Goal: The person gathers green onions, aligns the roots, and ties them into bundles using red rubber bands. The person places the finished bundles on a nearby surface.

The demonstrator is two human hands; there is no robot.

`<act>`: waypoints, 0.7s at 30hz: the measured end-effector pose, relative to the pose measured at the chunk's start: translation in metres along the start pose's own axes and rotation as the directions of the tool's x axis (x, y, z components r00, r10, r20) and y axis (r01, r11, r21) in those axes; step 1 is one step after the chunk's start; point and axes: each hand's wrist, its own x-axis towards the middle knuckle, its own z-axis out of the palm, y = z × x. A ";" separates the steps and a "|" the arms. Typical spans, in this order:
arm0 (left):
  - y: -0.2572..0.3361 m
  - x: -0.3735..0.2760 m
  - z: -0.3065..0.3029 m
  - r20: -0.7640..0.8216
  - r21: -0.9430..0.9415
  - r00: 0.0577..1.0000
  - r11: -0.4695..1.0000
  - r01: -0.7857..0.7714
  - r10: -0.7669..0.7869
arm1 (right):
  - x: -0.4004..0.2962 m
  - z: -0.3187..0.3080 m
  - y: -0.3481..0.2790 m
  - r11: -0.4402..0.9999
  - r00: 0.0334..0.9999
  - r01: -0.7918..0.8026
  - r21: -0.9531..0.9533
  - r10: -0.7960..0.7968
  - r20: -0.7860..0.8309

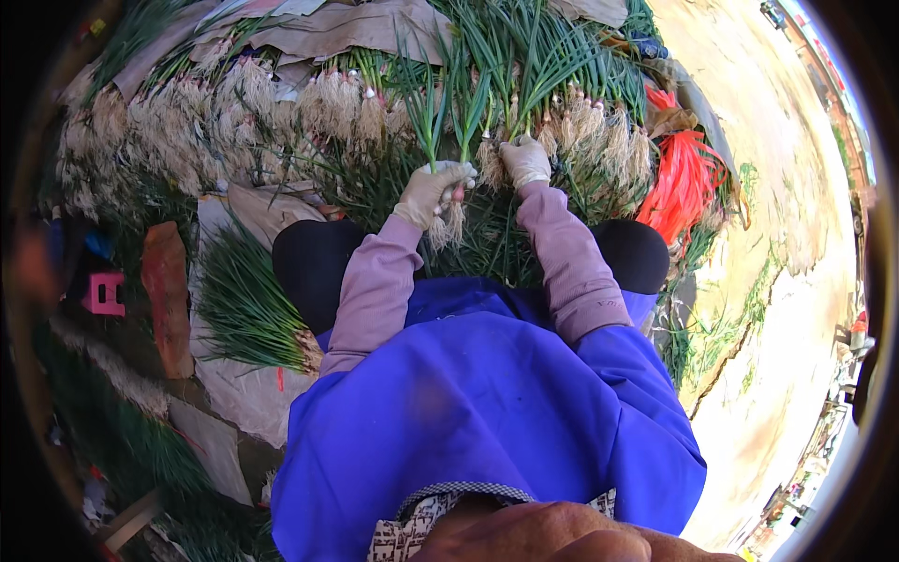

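My left hand [430,191], in a pale thin glove, is closed around a few green garlic plants [456,214]. Their leaves rise above the fist, and their reddish bulbs and stringy roots hang below it. To its right, my gloved right hand [527,161] grips a garlic stalk [518,126] at the front edge of a long heap of green garlic [583,119]. Root clusters surround that hand, so how many stalks are in its fingers is hidden. Loose green leaves [491,246] lie beneath both hands, between my knees.
Orange-red plastic strips [685,183] hang at the heap's right end. Brown sheeting [351,28] partly covers the heap. On my left, a bundle of green garlic [260,302] lies on pale sheeting [239,400], near a reddish board-like piece [167,302] and a pink stool [105,293].
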 end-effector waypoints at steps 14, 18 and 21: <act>-0.034 0.019 -0.007 -0.051 0.200 0.991 0.971 0.129 -0.121 | -0.130 -0.024 -0.014 0.807 0.810 0.586 -0.072 -0.585 0.042; -0.023 0.006 -0.007 -0.009 0.176 0.977 0.962 0.209 -0.211 | -0.129 -0.023 -0.003 0.889 0.905 0.269 0.370 -0.365 0.218; -0.029 0.005 -0.007 0.127 0.133 0.979 0.981 0.143 -0.159 | -0.085 -0.002 0.022 0.842 0.959 0.064 0.535 -0.200 0.201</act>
